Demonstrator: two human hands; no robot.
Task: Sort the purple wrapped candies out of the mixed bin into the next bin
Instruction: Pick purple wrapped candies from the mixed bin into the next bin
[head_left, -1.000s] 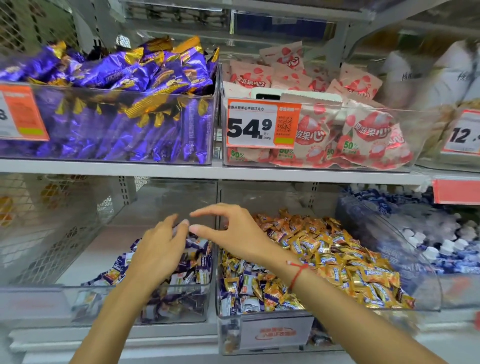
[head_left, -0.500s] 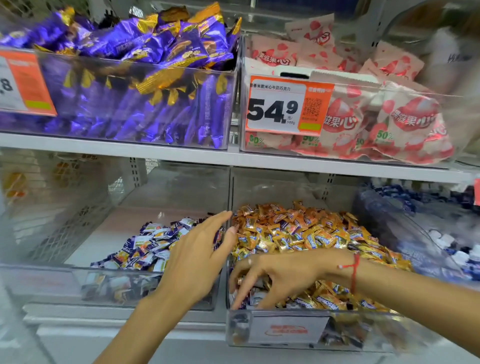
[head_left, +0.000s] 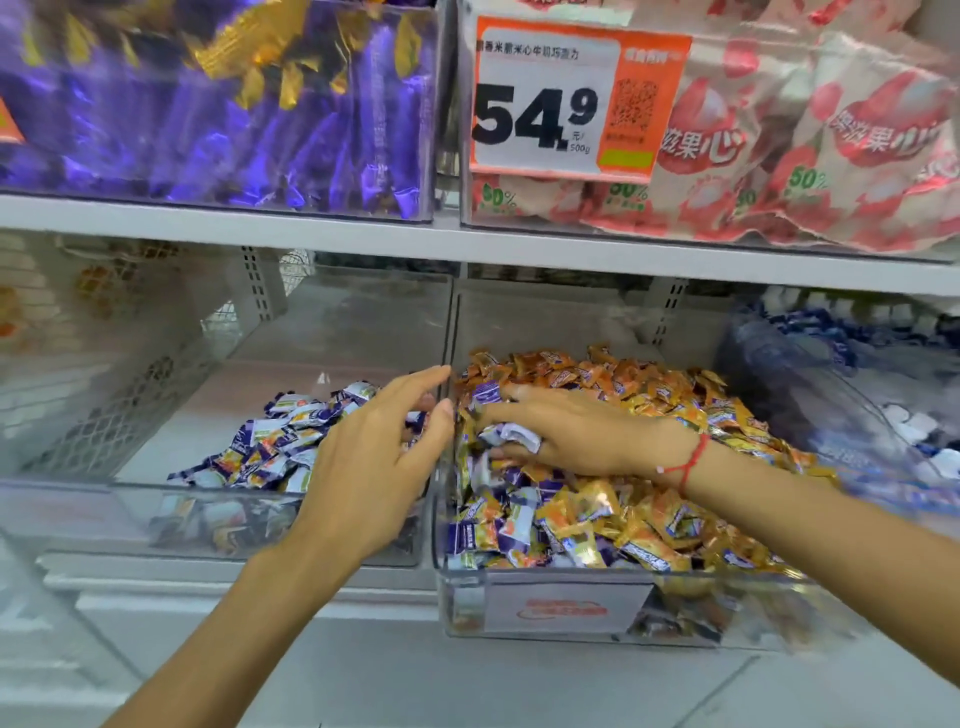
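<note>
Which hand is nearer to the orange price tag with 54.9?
Right. The right hand lies in the mixed bin, directly below the price tag; the left hand is lower, further left.

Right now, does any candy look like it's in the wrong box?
Yes. Purple candies lie mixed among the orange candies in the mixed bin, mostly at its front left. The right hand holds one.

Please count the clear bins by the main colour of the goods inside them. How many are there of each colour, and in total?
Purple: 2, the bin of big purple packs and the bin of small purple candies
Pink and red: 1, the bin of pink packs
Orange mixed with purple: 1, the mixed bin
Blue and white: 1, the bin of blue and white goods
Total: 5
</note>
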